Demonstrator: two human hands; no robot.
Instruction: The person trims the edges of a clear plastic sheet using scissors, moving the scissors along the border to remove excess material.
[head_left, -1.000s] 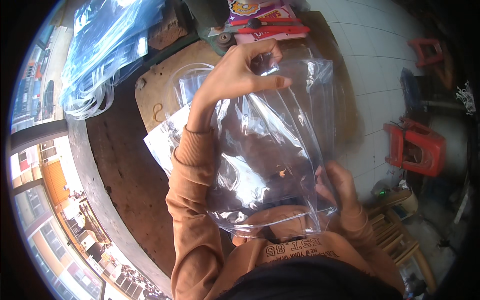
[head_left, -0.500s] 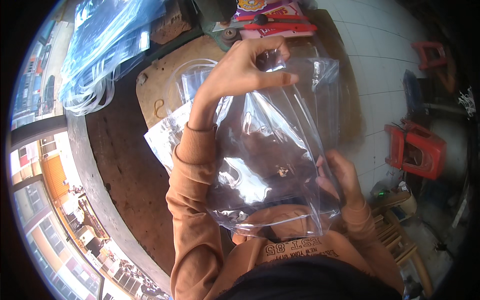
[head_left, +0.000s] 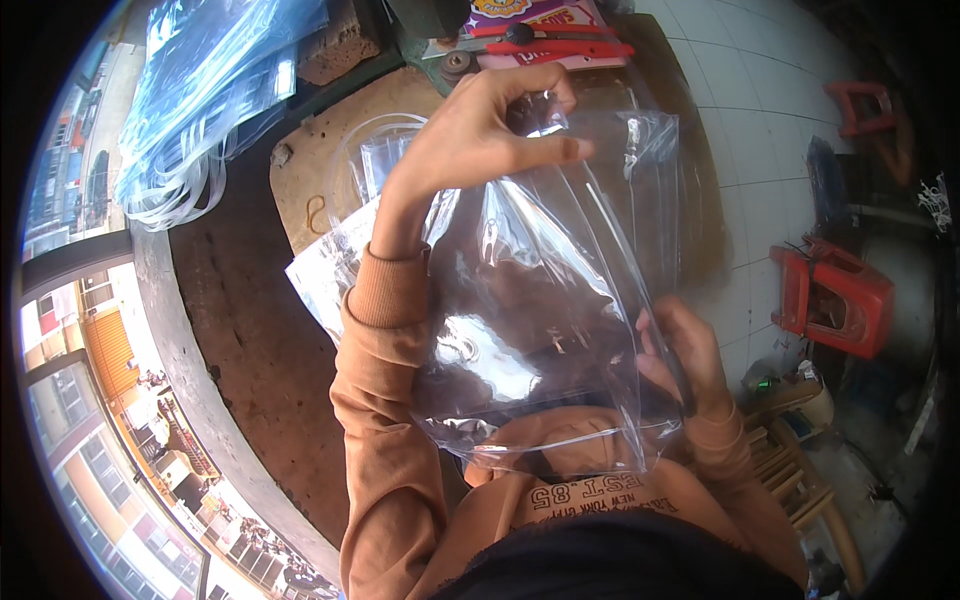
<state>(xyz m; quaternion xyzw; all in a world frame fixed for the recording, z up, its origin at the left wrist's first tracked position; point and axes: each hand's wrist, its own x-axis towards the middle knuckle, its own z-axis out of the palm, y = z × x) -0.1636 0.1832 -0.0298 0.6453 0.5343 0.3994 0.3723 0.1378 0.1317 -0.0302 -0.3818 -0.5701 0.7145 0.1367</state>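
A large clear plastic bag (head_left: 500, 350) hangs in front of my chest, with glare on its creased face. At its far upper edge my left hand (head_left: 490, 125) is curled round the plastic, thumb and index finger bent toward each other with a fold of film between them. My right hand (head_left: 690, 355) grips the bag's right side edge, its fingers curled there and partly seen through or behind the film. Under and beyond the bag, more clear plastic (head_left: 650, 190) lies on the wooden tabletop (head_left: 330, 150). A clear looped handle (head_left: 385, 122) shows beside my left wrist.
A stack of bluish clear bags with white handles (head_left: 190, 180) sits at the far left. Red-handled cutters (head_left: 550, 45) lie on colourful packaging at the far side, near a dark metal fitting (head_left: 460, 68). Red plastic stools (head_left: 835, 300) and a wooden chair (head_left: 800, 480) stand at right.
Both hands stay in nearly the same places on the bag. My right hand and the bag's right edge shift very slightly; the film's glare changes a little.
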